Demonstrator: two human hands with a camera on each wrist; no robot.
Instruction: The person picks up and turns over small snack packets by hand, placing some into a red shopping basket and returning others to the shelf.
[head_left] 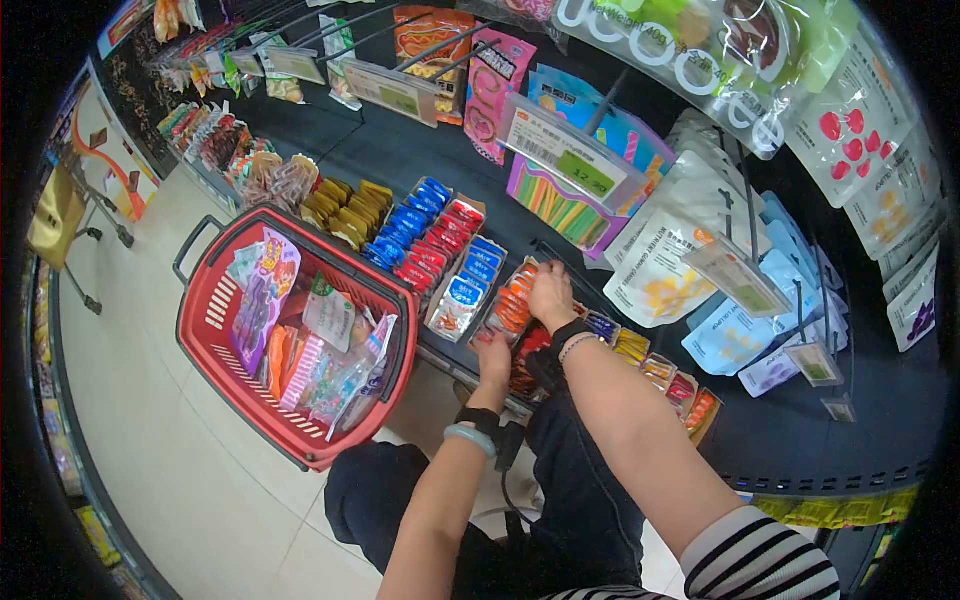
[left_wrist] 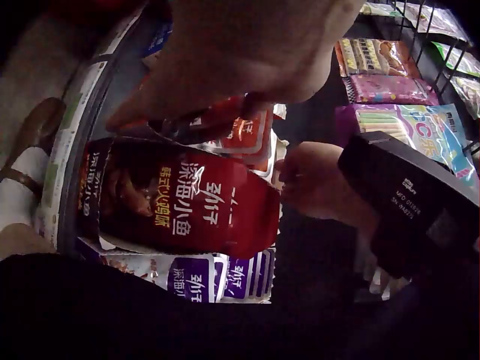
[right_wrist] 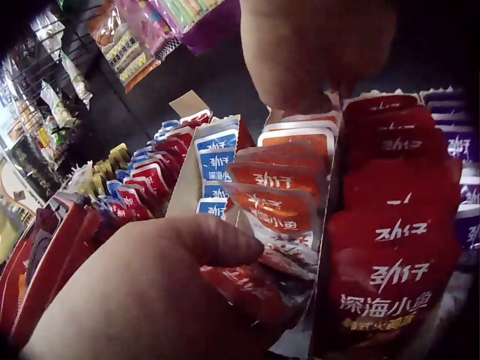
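Note:
A narrow display box of orange packets (head_left: 512,303) (right_wrist: 283,184) stands on the shelf between the two hands. My left hand (head_left: 491,362) (left_wrist: 247,56) (right_wrist: 161,289) grips its near end, the thumb over the front packets and the other fingers mostly hidden. At the far end, my right hand (head_left: 550,296) (left_wrist: 324,181) (right_wrist: 315,56) holds the box with bent fingers, their tips partly hidden. Dark red packets (left_wrist: 191,196) (right_wrist: 390,281) fill the box alongside, and blue-and-white packets (head_left: 470,287) (right_wrist: 217,161) stand on its other side.
A red basket (head_left: 300,455) with several snack bags is at the left, beside the shelf. More boxes of red, blue and yellow packets line the shelf edge. Hanging bags (head_left: 660,240) and price tags (head_left: 570,152) project above the shelf on hooks.

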